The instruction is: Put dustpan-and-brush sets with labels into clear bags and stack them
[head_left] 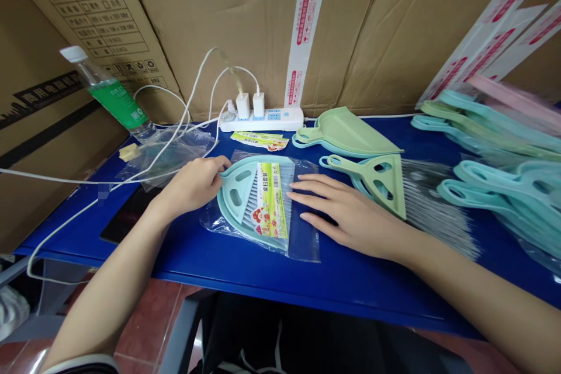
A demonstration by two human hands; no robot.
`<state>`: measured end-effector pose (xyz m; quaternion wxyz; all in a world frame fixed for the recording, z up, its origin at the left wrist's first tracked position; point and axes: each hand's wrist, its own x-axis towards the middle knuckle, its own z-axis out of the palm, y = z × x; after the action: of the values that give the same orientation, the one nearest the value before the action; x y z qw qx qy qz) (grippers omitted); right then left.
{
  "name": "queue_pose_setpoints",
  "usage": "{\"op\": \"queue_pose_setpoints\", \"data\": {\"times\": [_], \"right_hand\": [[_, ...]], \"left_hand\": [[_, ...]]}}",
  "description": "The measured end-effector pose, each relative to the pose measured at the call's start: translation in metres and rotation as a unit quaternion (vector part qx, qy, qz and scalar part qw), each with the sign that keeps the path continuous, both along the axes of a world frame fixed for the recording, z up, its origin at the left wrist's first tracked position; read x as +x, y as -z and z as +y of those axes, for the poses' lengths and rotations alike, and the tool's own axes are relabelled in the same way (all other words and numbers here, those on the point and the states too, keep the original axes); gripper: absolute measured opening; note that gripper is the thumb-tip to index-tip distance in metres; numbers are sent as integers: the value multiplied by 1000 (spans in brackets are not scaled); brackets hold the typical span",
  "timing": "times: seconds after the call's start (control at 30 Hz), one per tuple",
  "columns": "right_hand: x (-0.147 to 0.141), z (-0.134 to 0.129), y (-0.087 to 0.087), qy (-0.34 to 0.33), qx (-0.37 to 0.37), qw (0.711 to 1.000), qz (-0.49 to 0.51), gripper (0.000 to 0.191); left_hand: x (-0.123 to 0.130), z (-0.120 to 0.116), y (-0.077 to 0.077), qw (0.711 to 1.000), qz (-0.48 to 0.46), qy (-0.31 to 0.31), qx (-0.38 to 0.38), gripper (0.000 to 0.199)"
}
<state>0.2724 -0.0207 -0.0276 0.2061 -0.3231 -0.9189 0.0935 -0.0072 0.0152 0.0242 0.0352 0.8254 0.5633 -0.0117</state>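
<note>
A light blue dustpan and brush set (239, 193) lies in a clear plastic bag (304, 239) on the blue table, with a yellow-green label card (272, 198) over its bristles. My left hand (199, 181) is closed around the handle end of the set at its left side. Stretched out flat, the fingers of my right hand (337, 204) rest on the bag's right part beside the dustpan's edge. Just beyond my right hand are loose hand brushes (392, 181), a green one on top, and stacked dustpans (346, 131), green over blue.
Bagged blue, green and pink sets (521, 181) pile up at the right. A white power strip (263, 121) with chargers and cables stands against cardboard boxes (236, 11). Spare label cards (259, 140), a water bottle (114, 99) and crumpled plastic (166, 152) lie at the back left.
</note>
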Motion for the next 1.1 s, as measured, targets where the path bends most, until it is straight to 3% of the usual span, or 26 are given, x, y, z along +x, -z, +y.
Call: {"op": "queue_pose_setpoints", "data": {"times": [0.4, 0.73, 1.1], "right_hand": [[1, -1, 0, -3, 66, 998, -20, 38], [-1, -3, -1, -83, 25, 994, -73, 42], [-1, -5, -1, -70, 30, 995, -69, 44]], "left_hand": [[-1, 1, 2, 1000, 11, 9, 9, 39], [2, -1, -1, 1000, 19, -11, -13, 39], [-4, 1, -2, 999, 31, -17, -11, 44]]}}
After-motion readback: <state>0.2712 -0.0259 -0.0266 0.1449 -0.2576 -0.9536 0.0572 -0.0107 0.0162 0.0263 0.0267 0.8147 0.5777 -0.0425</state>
